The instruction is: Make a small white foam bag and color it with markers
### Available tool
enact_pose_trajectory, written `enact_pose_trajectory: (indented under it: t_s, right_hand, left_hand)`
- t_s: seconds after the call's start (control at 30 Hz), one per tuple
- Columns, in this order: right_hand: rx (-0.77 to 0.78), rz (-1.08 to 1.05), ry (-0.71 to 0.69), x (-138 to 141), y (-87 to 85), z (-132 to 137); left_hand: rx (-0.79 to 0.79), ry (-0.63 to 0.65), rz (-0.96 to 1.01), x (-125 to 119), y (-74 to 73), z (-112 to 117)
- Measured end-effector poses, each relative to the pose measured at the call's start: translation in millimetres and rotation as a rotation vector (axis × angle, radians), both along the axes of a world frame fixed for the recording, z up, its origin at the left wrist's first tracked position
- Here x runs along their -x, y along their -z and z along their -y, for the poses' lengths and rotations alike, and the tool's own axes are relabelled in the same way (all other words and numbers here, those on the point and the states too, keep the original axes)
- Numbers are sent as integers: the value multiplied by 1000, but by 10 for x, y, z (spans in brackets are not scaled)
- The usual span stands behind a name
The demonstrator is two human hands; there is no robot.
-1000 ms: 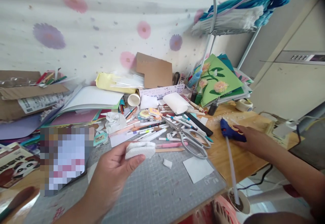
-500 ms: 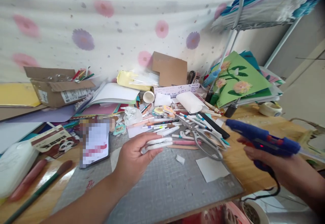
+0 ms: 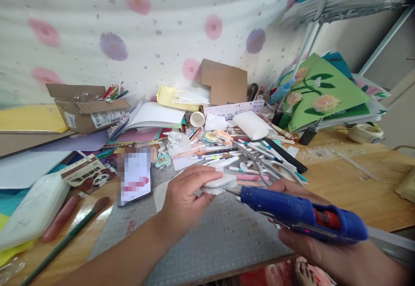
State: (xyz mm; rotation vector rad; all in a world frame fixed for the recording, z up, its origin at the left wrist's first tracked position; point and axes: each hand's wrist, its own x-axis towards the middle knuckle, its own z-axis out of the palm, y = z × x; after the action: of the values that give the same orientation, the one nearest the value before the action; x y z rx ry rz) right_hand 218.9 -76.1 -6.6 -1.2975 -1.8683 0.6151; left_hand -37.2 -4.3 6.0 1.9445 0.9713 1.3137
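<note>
Pinched between thumb and fingers of the left hand [image 3: 183, 197], the white foam piece [image 3: 219, 182] is held above the grey cutting mat [image 3: 207, 243]. The right hand [image 3: 303, 245] is closed around the blue glue gun [image 3: 301, 214], nozzle pointing to 9 o'clock, tip just beside the piece. Scissors [image 3: 261, 167] lie at 2 o'clock of the piece.

Glue gun [image 3: 292, 210]: blue body, red trigger, in the right hand [image 3: 308, 245].
Foam piece [image 3: 220, 181]: white, in the left hand [image 3: 183, 199].
Cutting mat [image 3: 210, 243]: grey with a pale grid, under both hands.
Table [image 3: 350, 186]: light wood grain, beyond the right hand.
Card [image 3: 337, 89]: green, dark green stems, peach flowers, far beyond the right hand.
Wall cloth [image 3: 162, 31]: white, pink and purple flowers, grey specks.
Brush [image 3: 65, 238]: handle possibly dark green, blurred, left of the left hand.
</note>
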Motion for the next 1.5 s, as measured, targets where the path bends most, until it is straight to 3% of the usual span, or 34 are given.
enact_pose_trajectory:
  t_s: [0.13,0.33,0.53,0.73,0.93,1.13,1.5]
  right_hand:
    - [57,71,-72,37,2,-26]
    - [-39,89,-193,112,-151,-105]
    - [-55,71,-251,119,-150,-110]
    - [-79,118,-238,167,-209,-63]
    - [-108,189,-242,102,-229,-75]
    - [-207,231,-161,32,-266,-67]
    - [-199,163,-165,104,-243,-88]
  left_hand:
    - [-46,14,-29,-9,-5,11]
    - [-61,33,-45,-28,-15,29]
    - [-37,32,-41,-26,-24,51]
    - [-20,50,-20,-31,-36,45]
    - [-168,119,-19,3,71,-10]
    - [-204,95,-33,13,72,-15]
    - [-279,89,-104,24,56,-15]
